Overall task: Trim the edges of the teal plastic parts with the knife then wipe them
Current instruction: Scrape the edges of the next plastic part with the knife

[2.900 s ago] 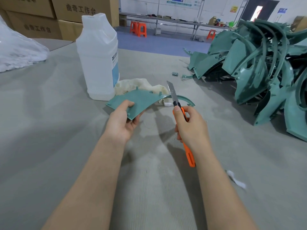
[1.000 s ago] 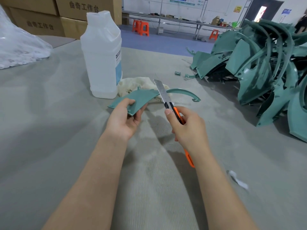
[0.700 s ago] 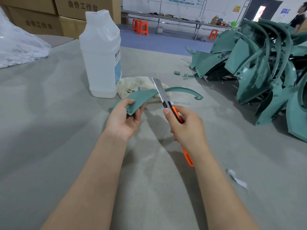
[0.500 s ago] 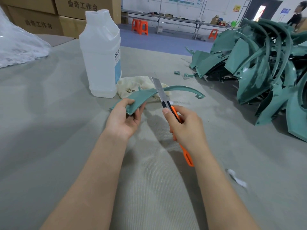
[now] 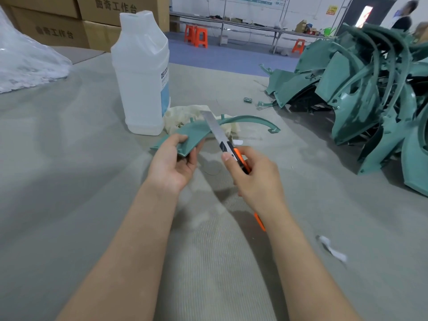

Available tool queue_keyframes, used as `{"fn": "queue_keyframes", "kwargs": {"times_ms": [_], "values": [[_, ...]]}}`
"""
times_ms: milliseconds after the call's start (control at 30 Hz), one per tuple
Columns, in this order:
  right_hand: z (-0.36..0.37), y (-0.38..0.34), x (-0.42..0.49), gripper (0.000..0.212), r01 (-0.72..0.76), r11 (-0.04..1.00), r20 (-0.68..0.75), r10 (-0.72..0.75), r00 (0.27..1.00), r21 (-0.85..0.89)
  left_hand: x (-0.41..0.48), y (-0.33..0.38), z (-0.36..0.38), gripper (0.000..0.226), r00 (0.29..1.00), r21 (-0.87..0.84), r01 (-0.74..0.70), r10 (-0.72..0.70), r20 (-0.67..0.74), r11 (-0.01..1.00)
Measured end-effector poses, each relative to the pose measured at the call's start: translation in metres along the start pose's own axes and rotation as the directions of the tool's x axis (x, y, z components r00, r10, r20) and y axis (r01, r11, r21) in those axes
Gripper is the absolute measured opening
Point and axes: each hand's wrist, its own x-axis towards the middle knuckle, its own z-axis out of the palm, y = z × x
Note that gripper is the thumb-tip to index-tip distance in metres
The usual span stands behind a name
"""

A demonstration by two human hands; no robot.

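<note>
Swinging in, the orange utility knife (image 5: 225, 144) gripped by the right hand (image 5: 254, 179) now lays its blade across the teal plastic part (image 5: 196, 133) the left hand (image 5: 172, 163) pinches above the table (image 5: 69, 181) (trimming underway).

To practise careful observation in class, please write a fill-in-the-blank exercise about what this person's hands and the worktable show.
The left hand holds a curved teal part, while the right hand grips a knife with an ____ handle.
A crumpled cloth lies beside the white ____.
The pile of teal parts lies on the person's ____ side.
Missing words: orange; bottle; right.
</note>
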Motion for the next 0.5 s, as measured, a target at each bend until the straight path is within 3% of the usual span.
{"fn": "queue_keyframes", "kwargs": {"times_ms": [300, 500], "values": [[0.0068, -0.0010, -0.0050, 0.021, 0.090, 0.995, 0.084, -0.087, 0.993, -0.030, 0.0018, 0.0001, -0.0005, 0.010, 0.996, 0.052, -0.040, 0.044, -0.071, 0.998], [0.0060, -0.0018, -0.0057, 0.024, 0.060, 0.998, 0.132, -0.058, 0.990, -0.010, 0.0015, 0.0007, -0.0008, 0.004, 0.993, 0.039, -0.044, 0.048, -0.104, 0.998]]}}
